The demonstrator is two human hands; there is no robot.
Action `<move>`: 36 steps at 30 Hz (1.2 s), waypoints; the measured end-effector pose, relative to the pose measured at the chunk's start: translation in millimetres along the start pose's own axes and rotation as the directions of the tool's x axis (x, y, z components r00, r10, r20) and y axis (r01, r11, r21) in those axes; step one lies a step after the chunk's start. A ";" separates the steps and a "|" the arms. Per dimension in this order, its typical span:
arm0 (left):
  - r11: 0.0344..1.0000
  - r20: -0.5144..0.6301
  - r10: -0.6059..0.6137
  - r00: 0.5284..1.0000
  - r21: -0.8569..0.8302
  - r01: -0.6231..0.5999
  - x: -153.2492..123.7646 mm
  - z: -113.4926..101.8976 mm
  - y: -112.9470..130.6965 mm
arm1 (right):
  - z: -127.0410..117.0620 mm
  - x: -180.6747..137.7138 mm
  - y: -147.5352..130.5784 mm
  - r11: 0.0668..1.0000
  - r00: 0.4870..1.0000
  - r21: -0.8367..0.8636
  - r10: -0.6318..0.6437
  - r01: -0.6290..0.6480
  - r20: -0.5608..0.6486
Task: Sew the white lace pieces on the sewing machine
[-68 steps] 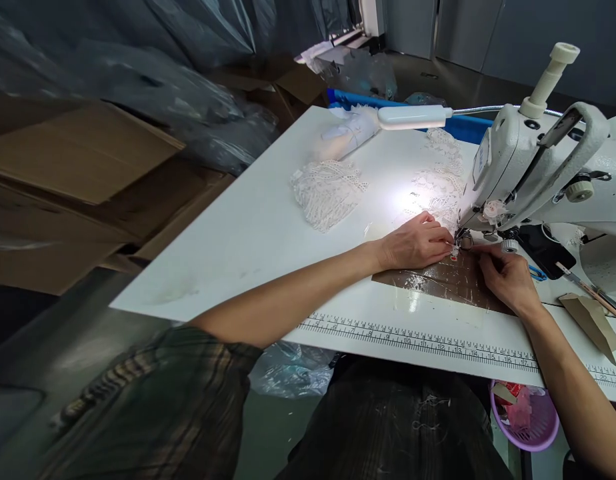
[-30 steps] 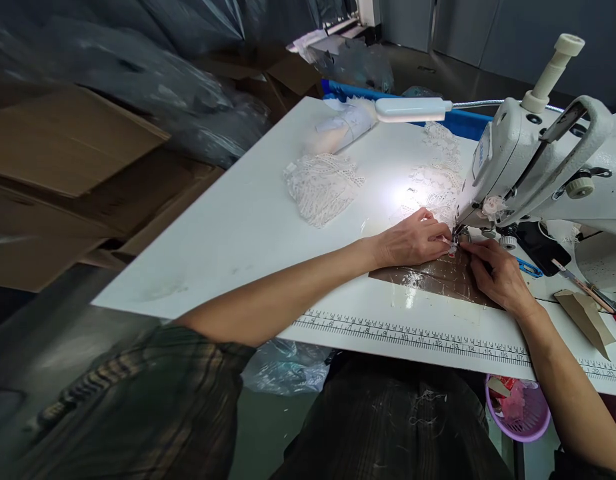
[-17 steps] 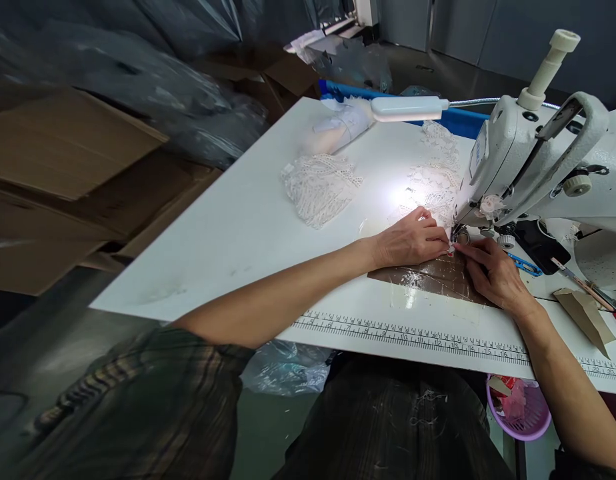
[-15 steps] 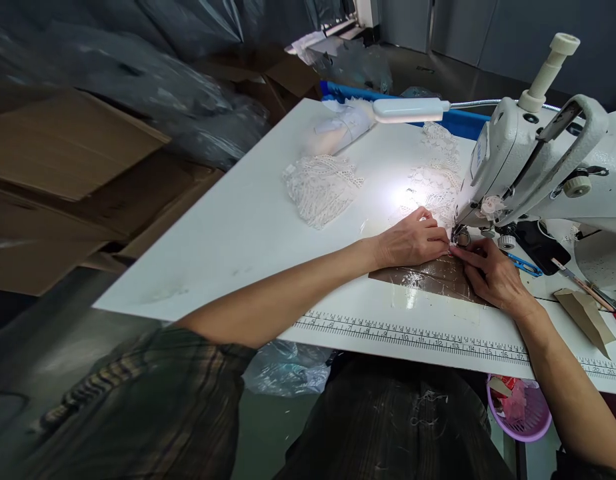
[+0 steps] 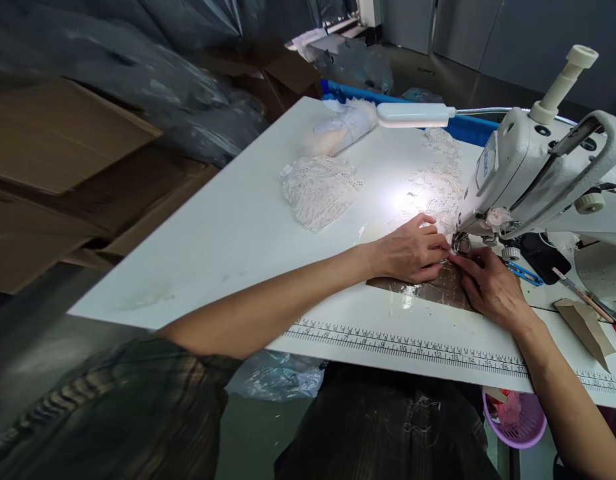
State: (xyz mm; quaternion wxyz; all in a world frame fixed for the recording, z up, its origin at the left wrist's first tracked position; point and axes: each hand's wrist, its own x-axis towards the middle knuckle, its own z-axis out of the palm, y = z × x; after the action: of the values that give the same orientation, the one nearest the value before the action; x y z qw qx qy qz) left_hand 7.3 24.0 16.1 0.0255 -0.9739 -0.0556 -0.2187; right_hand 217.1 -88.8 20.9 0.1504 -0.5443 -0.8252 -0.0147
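A white sewing machine (image 5: 503,167) stands at the right, its presser foot (image 5: 457,241) low over the table. White lace (image 5: 435,190) spreads behind the foot under bright lamplight, and a small white edge of it shows between my fingertips. My left hand (image 5: 413,252) is closed just left of the foot, fingers curled and pressed down on the lace. From the right, my right hand (image 5: 494,288) pinches the lace in front of the foot with thumb and forefinger. A shiny brown plate (image 5: 425,290) lies beneath both hands. My fingers partly hide the lace edge.
A bundle of white lace (image 5: 322,190) and a wrapped roll (image 5: 345,127) lie on the white table (image 5: 228,247). A lamp (image 5: 415,115) hangs behind. Blue thread snips (image 5: 524,273), a black phone (image 5: 544,257) and folded card (image 5: 585,330) sit right. A purple basket (image 5: 525,427) stands below.
My view has shifted slightly, so the machine appears a little farther right and lower. Both hands stay at the presser foot, with only a slight change in the left fingers.
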 end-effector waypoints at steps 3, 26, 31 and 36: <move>1.000 0.002 0.003 1.000 0.002 -0.003 -1.2 0.3 -1.2 | -0.8 1.2 -4.8 0.998 0.999 -0.047 0.043 -0.042 0.014; 0.992 0.144 -0.115 0.983 0.076 0.105 1.4 -4.5 2.9 | -10.8 0.9 0.6 0.947 0.970 0.219 0.245 -0.237 -0.010; 0.992 0.158 -0.126 0.979 0.051 0.119 1.8 -5.1 2.4 | -13.7 9.1 16.8 0.852 0.920 0.364 0.391 -0.377 0.038; 0.993 0.156 -0.115 0.981 0.025 0.112 2.1 -4.2 -1.5 | -8.6 11.6 19.5 0.843 0.908 0.378 0.419 -0.383 -0.013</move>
State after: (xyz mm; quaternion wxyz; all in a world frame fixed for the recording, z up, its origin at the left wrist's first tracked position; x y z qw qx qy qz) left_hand 7.2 25.3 20.8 0.0165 -0.9831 -0.1147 -0.1420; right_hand 232.5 -72.1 29.4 0.2885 -0.6656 -0.6728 0.1457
